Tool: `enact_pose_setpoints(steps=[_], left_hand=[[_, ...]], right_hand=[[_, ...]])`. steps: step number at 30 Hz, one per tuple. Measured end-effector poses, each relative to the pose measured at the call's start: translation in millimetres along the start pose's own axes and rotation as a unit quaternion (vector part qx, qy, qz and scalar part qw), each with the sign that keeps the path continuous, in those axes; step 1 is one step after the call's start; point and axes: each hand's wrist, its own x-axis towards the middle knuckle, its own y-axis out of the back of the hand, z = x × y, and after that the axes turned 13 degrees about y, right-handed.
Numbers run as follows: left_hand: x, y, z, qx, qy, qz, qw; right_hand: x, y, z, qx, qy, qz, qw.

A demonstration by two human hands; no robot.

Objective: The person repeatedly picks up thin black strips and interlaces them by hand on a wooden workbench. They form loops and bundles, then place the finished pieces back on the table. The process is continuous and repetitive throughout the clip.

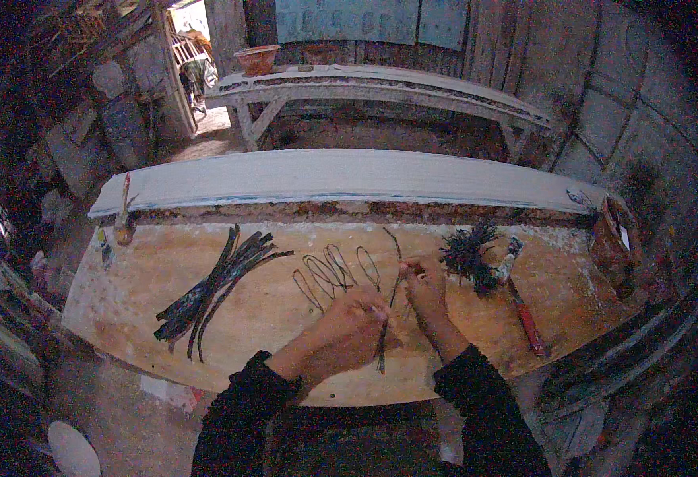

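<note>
My left hand [345, 326] is closed with its fingers pinched on a thin dark strip [392, 296] near the middle of the wooden board. Slightly higher and to the right, my right hand [426, 296] pinches the same strip, whose upper end pokes out past the fingers. The strip's lower end hangs below my left hand; whether it is one piece or several I cannot tell. Just beyond my left hand lie several thin wire loops [329, 269]. A bundle of flat black strips [218, 286] rests to the left, and a shaggy dark tuft [470, 253] sits right of my right hand.
A red-handled tool [525, 318] lies at the board's right. A brush [125, 222] is at the far left, a brown container [613, 238] at the right edge. Behind the wooden board [126, 294] runs a raised white plank [349, 176]; farther back, a bench [381, 82] carries a bowl [257, 60].
</note>
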Motion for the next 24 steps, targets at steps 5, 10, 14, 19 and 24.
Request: enact_pose_setpoints(steps=[5, 10, 14, 19, 24], left_hand=[[-0.7, 41.3, 26.4, -0.171, 0.169, 0.145, 0.960], [-13.7, 21.5, 68.3, -0.335, 0.182, 0.187, 0.906], [-11.3, 26.5, 58.8, -0.363, 0.179, 0.178, 0.897], [5.2, 34.4, 29.0, -0.314, 0.128, 0.227, 0.913], [27.3, 58.9, -15.0, -0.193, 0.080, 0.280, 0.937]], right_hand=[[-14.4, 1.3, -34.8, 0.057, -0.025, -0.001, 0.998], [-31.3, 1.8, -15.4, 0.043, 0.026, -0.173, 0.984], [-36.0, 4.7, -42.1, -0.065, 0.153, -0.234, 0.958], [-44.2, -7.1, -11.4, -0.112, 0.234, -0.228, 0.939], [-46.4, -12.1, -28.5, -0.098, 0.254, -0.221, 0.937]])
